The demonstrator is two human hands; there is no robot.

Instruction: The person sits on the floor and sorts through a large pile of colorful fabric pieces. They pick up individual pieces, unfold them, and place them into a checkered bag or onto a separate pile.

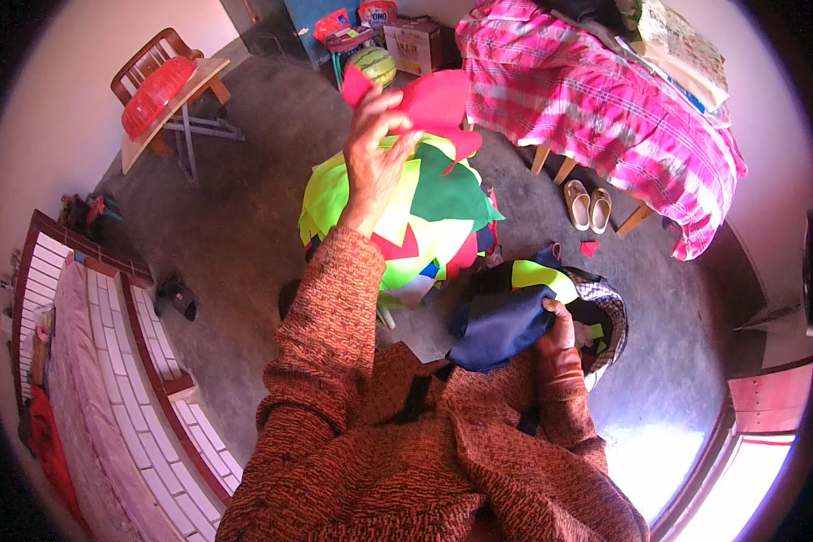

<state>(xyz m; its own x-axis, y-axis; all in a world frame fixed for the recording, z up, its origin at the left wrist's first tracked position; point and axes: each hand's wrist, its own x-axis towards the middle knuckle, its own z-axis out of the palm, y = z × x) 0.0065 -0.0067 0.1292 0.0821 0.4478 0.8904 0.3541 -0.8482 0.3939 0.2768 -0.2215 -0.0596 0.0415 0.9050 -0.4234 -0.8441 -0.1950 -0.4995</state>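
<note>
My left hand (376, 149) is raised over a heap of cloth pieces, with its fingers curled on a red cloth piece (437, 101); part of the grip is hidden behind the fingers. Beneath it the heap shows neon yellow cloth (328, 196) and a dark green piece (447, 186), with red and blue scraps lower down. Whatever supports the heap is mostly covered. Close to my lap, my right hand (559, 332) grips a folded navy blue cloth (505, 325) by its right edge. A neon yellow piece (545, 279) lies just beyond it.
A checked fabric container (606, 308) with scraps inside stands beside my right hand. Farther right are a pair of slip-on shoes (589, 206), a red scrap (589, 248) and furniture under a pink plaid cover (582, 101). A watermelon (372, 66) sits behind the heap; a small table (169, 108) stands left.
</note>
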